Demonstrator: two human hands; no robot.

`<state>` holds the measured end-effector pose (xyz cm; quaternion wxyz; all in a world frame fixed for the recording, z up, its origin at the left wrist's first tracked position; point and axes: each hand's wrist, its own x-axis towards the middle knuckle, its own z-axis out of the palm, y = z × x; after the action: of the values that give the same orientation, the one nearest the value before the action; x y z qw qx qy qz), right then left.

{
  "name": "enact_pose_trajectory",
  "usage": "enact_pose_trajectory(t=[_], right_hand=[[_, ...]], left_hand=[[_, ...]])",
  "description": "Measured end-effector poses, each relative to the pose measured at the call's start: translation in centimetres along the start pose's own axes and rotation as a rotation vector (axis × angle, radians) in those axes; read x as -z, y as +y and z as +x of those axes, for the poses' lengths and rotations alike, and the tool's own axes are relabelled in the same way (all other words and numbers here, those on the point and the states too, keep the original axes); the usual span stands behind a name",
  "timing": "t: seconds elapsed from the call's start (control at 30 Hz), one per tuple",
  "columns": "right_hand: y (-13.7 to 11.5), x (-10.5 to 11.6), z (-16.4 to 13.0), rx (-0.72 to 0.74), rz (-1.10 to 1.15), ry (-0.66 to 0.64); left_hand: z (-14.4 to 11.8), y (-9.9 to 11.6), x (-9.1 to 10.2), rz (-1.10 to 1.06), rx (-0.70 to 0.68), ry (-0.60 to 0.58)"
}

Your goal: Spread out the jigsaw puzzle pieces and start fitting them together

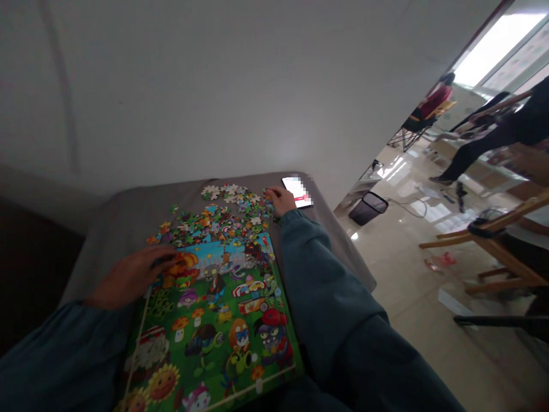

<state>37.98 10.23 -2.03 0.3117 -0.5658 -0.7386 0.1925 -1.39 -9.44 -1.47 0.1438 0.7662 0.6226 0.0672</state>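
Cartoon puzzle board (214, 337) under flat left hand (131, 274); right hand (281, 200) fingers curl over loose pieces (218, 220), grip unclear; no legible writing.

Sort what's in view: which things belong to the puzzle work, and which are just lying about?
In use: jigsaw puzzle board, loose puzzle pieces, left hand, right hand.
Lying about: phone, waste bin, wooden chair.
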Motion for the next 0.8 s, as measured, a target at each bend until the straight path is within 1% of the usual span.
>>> enact_pose_trajectory(t=[0.13,0.2,0.3,0.4,0.47,0.57,0.63,0.73,0.8], right_hand=[[-0.3,0.2,-1.6,0.007,0.039,-0.098],[-0.3,0.3,-2.2,0.007,0.022,-0.126],[-0.1,0.7,-2.7,-0.008,-0.029,-0.134],[0.0,1.1,-2.8,-0.036,-0.084,-0.124],[0.0,1.2,-2.9,-0.054,-0.112,-0.117],[-0.2,1.1,-3.2,-0.074,-0.142,-0.116],[-0.3,1.0,-3.4,-0.087,-0.158,-0.121],[-0.5,1.1,-3.5,-0.104,-0.176,-0.13],[-0.6,1.2,-3.6,-0.113,-0.188,-0.121]], left_hand=[[-0.4,0.7,0.0,0.113,-0.004,-0.027],[-0.7,1.2,-0.1,0.172,0.031,-0.054],[-1.2,1.8,0.1,0.24,0.104,-0.121],[-1.4,1.9,0.5,0.252,0.118,-0.158],[-1.4,1.5,0.7,0.229,0.124,-0.13],[-0.9,0.7,1.2,0.172,0.133,-0.002],[-0.2,0.3,1.9,0.145,0.131,0.065],[1.3,0.7,3.2,0.125,0.113,0.094],[2.0,1.4,3.8,0.107,0.065,0.073]])
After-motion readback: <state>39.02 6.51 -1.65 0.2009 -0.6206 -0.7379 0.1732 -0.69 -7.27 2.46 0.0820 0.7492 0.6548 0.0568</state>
